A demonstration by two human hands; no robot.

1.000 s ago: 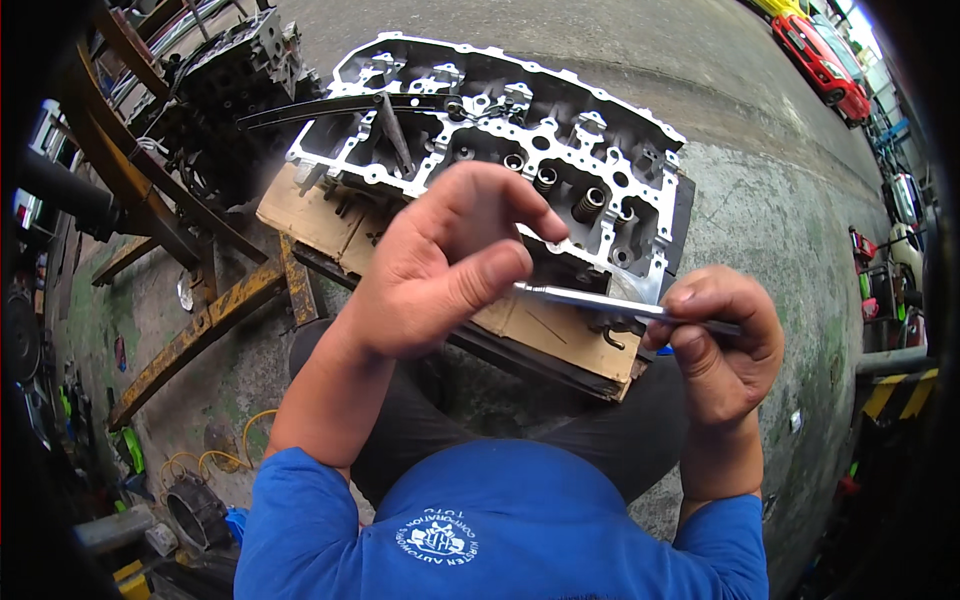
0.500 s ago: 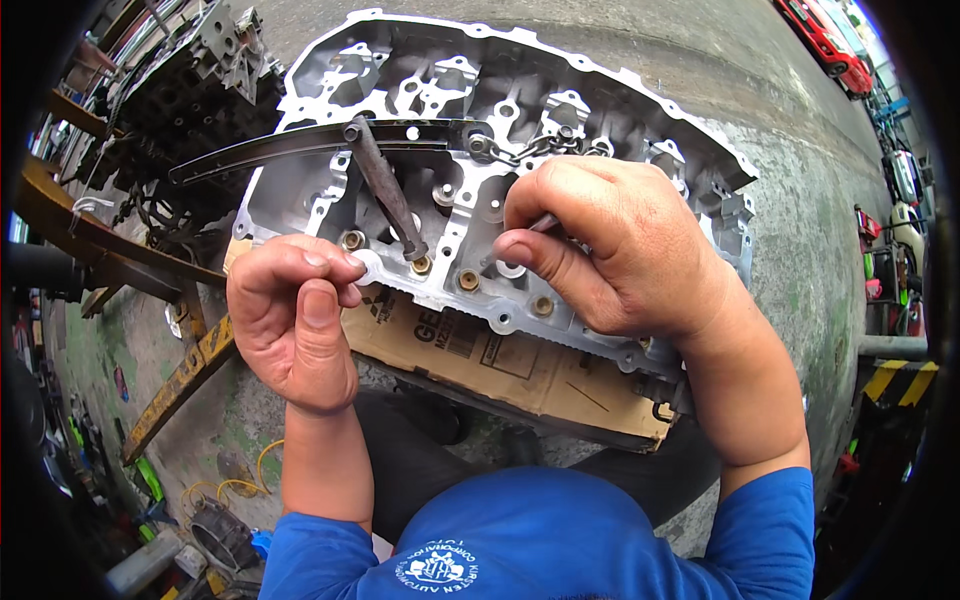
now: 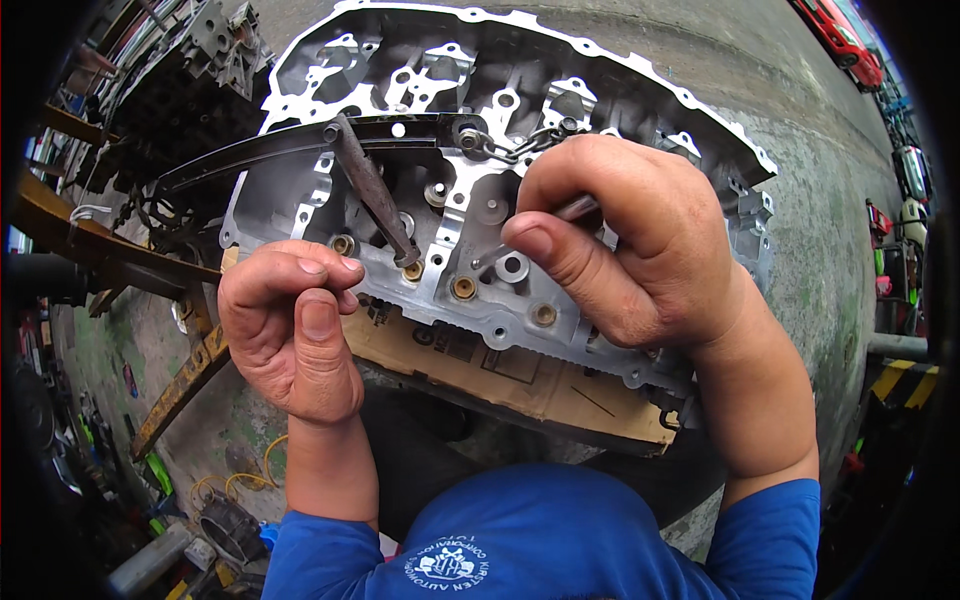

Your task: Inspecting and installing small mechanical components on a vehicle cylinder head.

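Fingers of the right hand [image 3: 640, 240] pinch a slim metal rod [image 3: 492, 256] near the frame's centre; it looks light, stiff and slick, best held mid-shaft. At centre left, the left hand [image 3: 290, 335] curls its fingers toward the thumb, whether around something small I cannot tell. Beyond lie a cast-metal cylinder head [image 3: 455, 215] with smooth machined faces, a dark curved guide [image 3: 425, 132], a linked chain [image 3: 505, 150] and brown cardboard [image 3: 560, 395].
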